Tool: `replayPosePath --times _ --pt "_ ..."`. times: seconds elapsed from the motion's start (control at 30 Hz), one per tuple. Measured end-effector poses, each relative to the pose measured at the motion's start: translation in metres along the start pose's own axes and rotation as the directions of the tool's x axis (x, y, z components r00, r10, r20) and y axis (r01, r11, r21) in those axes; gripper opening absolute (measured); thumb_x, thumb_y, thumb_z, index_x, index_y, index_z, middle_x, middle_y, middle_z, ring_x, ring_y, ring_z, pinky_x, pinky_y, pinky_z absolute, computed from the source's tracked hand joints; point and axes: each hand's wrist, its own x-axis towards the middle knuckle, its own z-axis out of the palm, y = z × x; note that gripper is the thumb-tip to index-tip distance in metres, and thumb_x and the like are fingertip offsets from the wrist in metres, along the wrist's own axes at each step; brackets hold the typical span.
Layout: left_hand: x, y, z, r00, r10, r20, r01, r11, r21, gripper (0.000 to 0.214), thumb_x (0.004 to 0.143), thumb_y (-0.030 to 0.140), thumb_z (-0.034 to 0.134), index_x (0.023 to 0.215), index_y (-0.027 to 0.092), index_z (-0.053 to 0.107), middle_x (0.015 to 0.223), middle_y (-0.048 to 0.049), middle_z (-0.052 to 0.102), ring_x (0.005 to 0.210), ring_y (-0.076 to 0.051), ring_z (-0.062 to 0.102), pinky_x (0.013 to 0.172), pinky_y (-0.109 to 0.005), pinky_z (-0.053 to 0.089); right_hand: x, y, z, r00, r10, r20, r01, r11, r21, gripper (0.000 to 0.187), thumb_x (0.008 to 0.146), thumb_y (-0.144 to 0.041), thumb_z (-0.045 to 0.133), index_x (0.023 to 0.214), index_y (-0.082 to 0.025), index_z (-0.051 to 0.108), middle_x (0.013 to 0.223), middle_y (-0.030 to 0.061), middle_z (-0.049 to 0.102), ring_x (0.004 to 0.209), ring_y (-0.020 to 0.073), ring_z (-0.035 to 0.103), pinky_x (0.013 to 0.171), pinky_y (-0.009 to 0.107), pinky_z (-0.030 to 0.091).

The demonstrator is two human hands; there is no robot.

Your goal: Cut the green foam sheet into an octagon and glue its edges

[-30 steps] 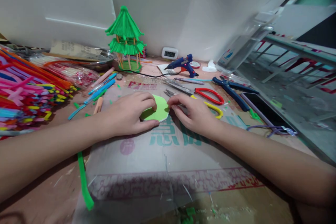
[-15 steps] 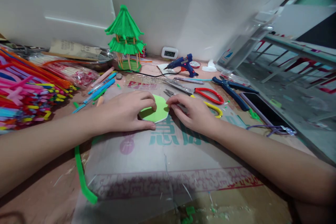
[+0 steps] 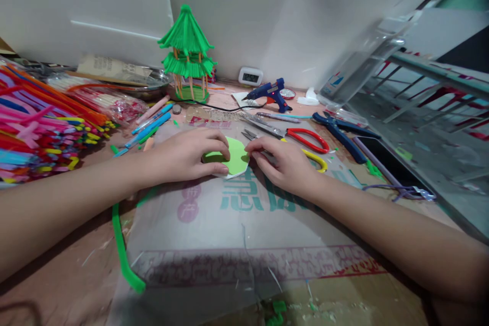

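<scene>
A light green, many-sided flat piece [image 3: 238, 157] with a white edge, like card or foam sheet, lies on the plastic-covered work surface. My left hand [image 3: 191, 155] grips it from the left, fingers curled over its top and thumb near the front edge. At its right edge, the thumb and forefinger of my right hand [image 3: 280, 160] are pinched together. Scissors with red handles [image 3: 307, 140] and a yellow-handled pair [image 3: 316, 160] lie just beyond and beside my right hand. A bent green pipe cleaner [image 3: 124, 254] rests below my left forearm.
A green pagoda model [image 3: 187, 58] stands at the back, near a white digital clock [image 3: 250, 76] and a blue glue gun [image 3: 269, 94]. Bundled colourful pipe cleaners [image 3: 46, 132] fill the left side. Blue pliers [image 3: 340, 132] and a phone [image 3: 391, 163] lie at right.
My left thumb has shifted slightly away from me, onto the green piece's front part. My right hand keeps its pinch at the edge. The whole view has moved a little.
</scene>
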Motion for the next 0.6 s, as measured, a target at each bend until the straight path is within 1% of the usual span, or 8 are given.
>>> replayPosePath --times 0.07,0.13,0.23,0.33,0.47,0.6 --pt "0.0 -0.002 -0.002 1.0 0.008 0.005 -0.008 1.0 -0.023 0.027 0.093 0.041 0.057 0.104 0.019 0.07 0.114 -0.0064 0.067 0.105 -0.02 0.063 0.093 -0.032 0.045 0.0 -0.002 0.0 0.999 -0.032 -0.007 0.032 0.999 0.024 0.015 0.095 -0.024 0.049 0.103 -0.02 0.062 0.098 0.0067 0.07 0.087 0.0188 0.064 0.076 0.032 0.048" --pt "0.001 -0.005 -0.005 0.999 0.021 0.035 -0.019 0.998 -0.053 0.026 0.096 0.036 0.053 0.106 0.02 0.07 0.115 -0.0061 0.067 0.107 -0.019 0.062 0.095 -0.031 0.045 0.001 -0.005 0.0 0.996 -0.084 -0.002 0.084 0.996 0.041 0.015 0.096 -0.03 0.053 0.102 -0.02 0.063 0.097 0.0074 0.069 0.091 0.0205 0.063 0.081 0.035 0.049" --pt "0.0 -0.008 -0.01 0.995 0.05 0.091 -0.042 0.995 -0.092 0.027 0.098 0.032 0.049 0.11 0.023 0.071 0.12 -0.0053 0.065 0.11 -0.018 0.062 0.098 -0.031 0.044 0.001 -0.011 0.0 0.988 -0.15 0.035 0.148 0.988 0.053 0.022 0.092 -0.039 0.061 0.102 -0.02 0.063 0.099 0.0087 0.068 0.097 0.0227 0.061 0.087 0.038 0.048" --pt "0.0 -0.008 -0.01 0.994 0.067 0.092 -0.056 0.992 -0.112 0.025 0.096 0.032 0.053 0.112 0.025 0.071 0.121 -0.0054 0.065 0.111 -0.019 0.061 0.099 -0.031 0.043 0.002 -0.014 0.001 0.98 -0.175 0.09 0.167 0.982 0.091 0.028 0.089 -0.043 0.066 0.102 -0.019 0.064 0.102 0.0093 0.066 0.099 0.0226 0.059 0.087 0.038 0.048" --pt "0.0 -0.004 -0.008 0.995 0.054 0.08 -0.044 0.992 -0.118 0.026 0.093 0.035 0.057 0.113 0.024 0.07 0.123 -0.0064 0.063 0.114 -0.02 0.06 0.1 -0.032 0.043 0.002 -0.012 0.002 0.975 -0.179 0.131 0.161 0.978 0.135 0.023 0.089 -0.042 0.065 0.099 -0.021 0.064 0.103 0.0078 0.063 0.103 0.0219 0.057 0.089 0.037 0.047" --pt "0.0 -0.001 -0.007 0.996 0.031 0.082 -0.022 0.994 -0.105 0.027 0.092 0.037 0.058 0.111 0.023 0.07 0.123 -0.0069 0.063 0.113 -0.021 0.06 0.1 -0.034 0.043 0.003 -0.01 0.001 0.979 -0.155 0.136 0.135 0.98 0.144 0.013 0.093 -0.034 0.061 0.094 -0.021 0.065 0.101 0.0067 0.062 0.101 0.0205 0.056 0.092 0.038 0.046"
